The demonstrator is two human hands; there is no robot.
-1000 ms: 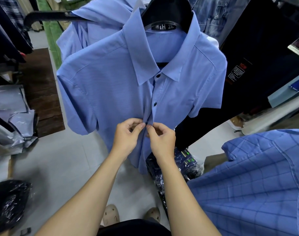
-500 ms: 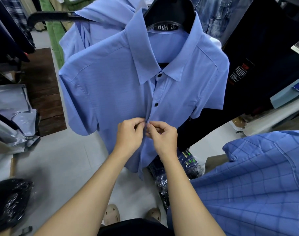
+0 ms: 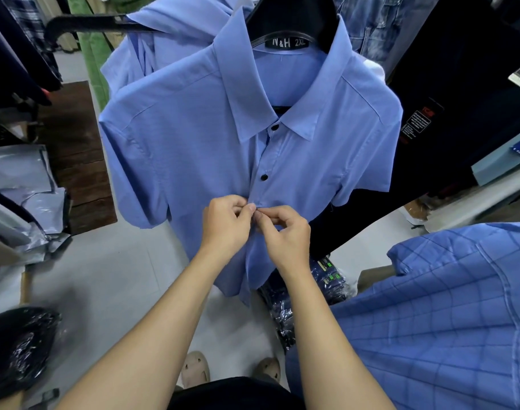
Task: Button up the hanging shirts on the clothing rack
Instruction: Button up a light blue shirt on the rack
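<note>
A plain blue short-sleeved shirt (image 3: 193, 143) hangs in front of me on a black hanger (image 3: 291, 22) marked 2XL. Two dark buttons, one at the collar (image 3: 275, 126) and one lower (image 3: 263, 178), are fastened on its placket. My left hand (image 3: 226, 226) pinches the placket edge at mid-chest. My right hand (image 3: 285, 232) pinches the opposite edge, thumb and forefinger meeting the left fingertips over a third button, which the fingers mostly hide. Below my hands the shirt front hangs loose.
A blue checked shirt (image 3: 445, 321) hangs close at the lower right. Dark garments (image 3: 459, 99) hang behind on the right, denim at the top. Plastic-wrapped packs (image 3: 312, 297) lie on the floor under the shirt. More bags (image 3: 19, 344) sit at the left.
Both hands stayed together at the same spot on the placket. The fingertips have shifted slightly and now press closer over the button. The view drifted a little.
</note>
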